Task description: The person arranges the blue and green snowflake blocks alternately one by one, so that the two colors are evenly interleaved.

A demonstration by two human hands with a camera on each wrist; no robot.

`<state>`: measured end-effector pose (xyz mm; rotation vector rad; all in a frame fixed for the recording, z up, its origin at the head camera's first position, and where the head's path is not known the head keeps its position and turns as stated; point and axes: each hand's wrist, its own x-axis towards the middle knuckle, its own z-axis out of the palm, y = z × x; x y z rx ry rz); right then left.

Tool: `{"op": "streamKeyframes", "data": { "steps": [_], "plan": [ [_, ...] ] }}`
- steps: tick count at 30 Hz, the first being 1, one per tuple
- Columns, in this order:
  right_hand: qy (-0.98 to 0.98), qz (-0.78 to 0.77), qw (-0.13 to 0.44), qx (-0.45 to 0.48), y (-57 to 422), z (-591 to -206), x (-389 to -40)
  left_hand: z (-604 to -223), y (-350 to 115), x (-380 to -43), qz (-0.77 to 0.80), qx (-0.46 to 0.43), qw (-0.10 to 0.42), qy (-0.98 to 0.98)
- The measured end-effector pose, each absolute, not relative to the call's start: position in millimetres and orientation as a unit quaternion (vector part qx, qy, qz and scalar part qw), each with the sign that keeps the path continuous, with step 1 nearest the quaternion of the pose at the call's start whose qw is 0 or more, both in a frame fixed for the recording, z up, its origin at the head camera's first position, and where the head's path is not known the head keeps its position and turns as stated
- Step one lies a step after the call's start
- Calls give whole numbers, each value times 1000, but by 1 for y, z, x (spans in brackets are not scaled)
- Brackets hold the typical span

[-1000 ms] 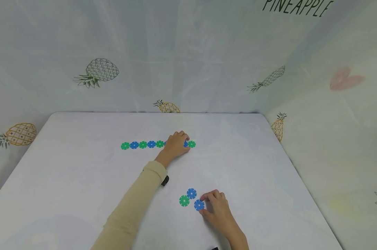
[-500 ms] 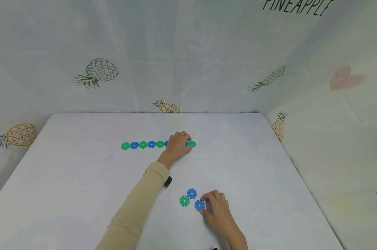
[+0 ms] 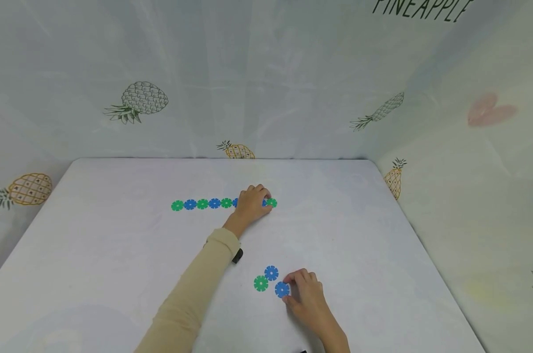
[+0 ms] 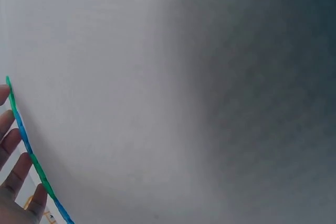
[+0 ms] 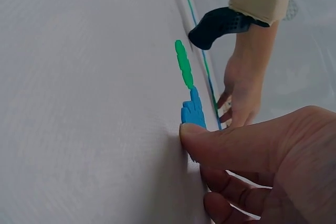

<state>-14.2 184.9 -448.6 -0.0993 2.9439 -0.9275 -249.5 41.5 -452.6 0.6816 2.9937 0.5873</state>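
Note:
Green and blue plastic snowflake discs form a straight alternating row (image 3: 202,204) across the back of the table. My left hand (image 3: 250,203) is over its right end and hides part of it; thumb and forefinger pinch the opposite edges of the end green snowflake disc (image 3: 272,203). The left wrist view shows fingertips (image 4: 21,169) against the row. Nearer the front, my right hand (image 3: 308,296) pinches a blue snowflake disc (image 3: 282,289) by its edges, its thumb (image 5: 210,142) over the near side. A loose green disc (image 3: 261,283) and a blue one (image 3: 271,273) lie just left of it.
The white table (image 3: 116,264) has its back edge against a curtain (image 3: 284,88) printed with pineapples. A dark wrist camera (image 3: 237,256) sticks out below my left sleeve (image 3: 182,294), and the left forearm crosses the table's middle.
My left hand has slid slightly right along the row, from the last blue disc onto the end green one, then stayed. My right hand and its blue disc have hardly moved.

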Motion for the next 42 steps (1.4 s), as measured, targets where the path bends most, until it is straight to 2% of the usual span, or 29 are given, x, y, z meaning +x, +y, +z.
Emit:
{"op": "streamKeyframes", "data": {
  "steps": [15, 23, 33, 37, 42],
  "plan": [
    [936, -350, 41, -5, 183, -449, -15, -452, 42, -250, 177, 225, 9, 958],
    [945, -325, 36, -6, 186, -448, -22, -454, 42, -252, 175, 226, 13, 958],
    [950, -308, 21, 42, 196, -441, -51, -455, 42, -252, 173, 226, 13, 959],
    [954, -297, 5, 37, 201, -439, -68, -453, 42, -249, 180, 230, 0, 957],
    [955, -296, -6, 22, 204, -436, -92, -454, 42, -251, 175, 228, 11, 958]
  ]
}}
